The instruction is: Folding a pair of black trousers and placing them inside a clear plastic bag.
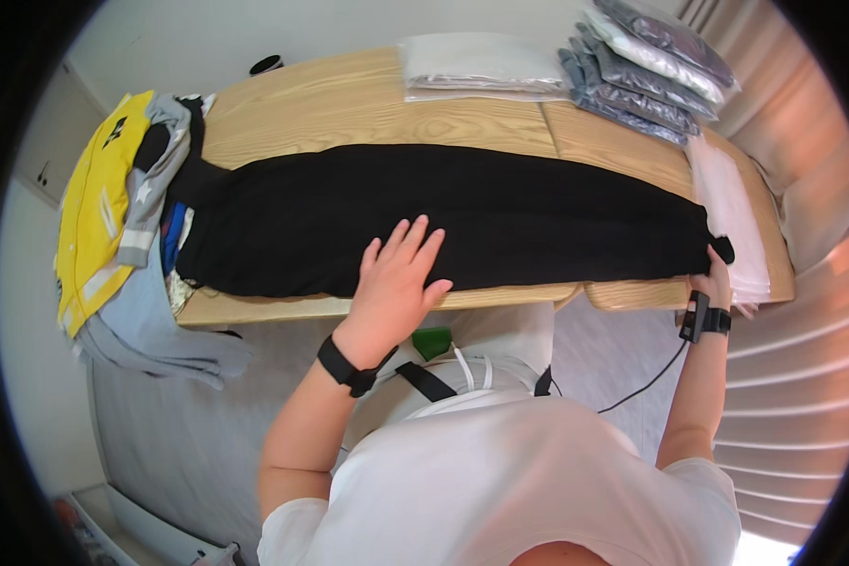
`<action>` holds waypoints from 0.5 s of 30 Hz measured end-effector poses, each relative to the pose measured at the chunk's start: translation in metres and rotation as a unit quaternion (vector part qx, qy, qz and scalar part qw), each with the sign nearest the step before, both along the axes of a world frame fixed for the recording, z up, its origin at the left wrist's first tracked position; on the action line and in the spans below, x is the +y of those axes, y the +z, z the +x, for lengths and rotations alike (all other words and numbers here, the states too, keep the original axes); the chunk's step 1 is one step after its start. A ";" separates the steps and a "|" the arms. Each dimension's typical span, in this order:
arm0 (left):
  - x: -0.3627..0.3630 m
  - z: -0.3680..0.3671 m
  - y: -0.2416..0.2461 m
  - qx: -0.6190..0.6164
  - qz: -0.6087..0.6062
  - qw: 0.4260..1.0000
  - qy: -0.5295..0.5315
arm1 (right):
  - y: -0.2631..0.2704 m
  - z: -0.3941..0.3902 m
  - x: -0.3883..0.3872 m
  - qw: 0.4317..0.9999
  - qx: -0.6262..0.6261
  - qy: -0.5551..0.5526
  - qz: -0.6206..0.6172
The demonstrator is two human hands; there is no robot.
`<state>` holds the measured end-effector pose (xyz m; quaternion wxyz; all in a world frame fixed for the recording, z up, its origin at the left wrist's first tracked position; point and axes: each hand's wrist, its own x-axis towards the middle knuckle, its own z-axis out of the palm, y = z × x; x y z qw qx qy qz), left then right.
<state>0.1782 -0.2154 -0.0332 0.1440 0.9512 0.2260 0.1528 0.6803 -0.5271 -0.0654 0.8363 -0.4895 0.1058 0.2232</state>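
A long black garment [509, 212], perhaps trousers folded lengthwise, lies stretched out across the wooden table. My left hand [400, 283] rests palm down on its near half, fingers slightly spread and holding nothing. At the narrow right end, my right hand [714, 276] grips the near corner of the black cloth, where a small flap sticks out past the fingers. Part of that grip is hidden by the fabric. Both wrists wear black straps.
The wooden table [297, 106] bears a pile of clothes with a yellow jacket [102, 205] at left. Flat clear plastic bags [484, 64] and a stack of bagged garments [651, 78] lie along the back. Pale plastic sheets [732, 219] are at right, beside a curtain [785, 396].
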 end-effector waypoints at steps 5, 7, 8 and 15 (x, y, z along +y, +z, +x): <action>-0.001 -0.001 -0.007 -0.016 0.018 1.000 0.005 | 0.000 -0.020 0.012 0.993 -0.023 -0.025 -0.116; -0.001 -0.002 -0.007 -0.021 0.019 1.000 0.002 | -0.003 -0.015 0.002 0.992 -0.027 -0.010 -0.121; -0.001 -0.002 -0.006 -0.026 0.014 1.000 0.000 | -0.007 -0.007 -0.007 0.995 -0.021 0.017 -0.099; -0.001 -0.002 -0.008 -0.034 0.010 0.999 0.001 | -0.011 0.007 0.001 0.980 -0.045 -0.036 -0.191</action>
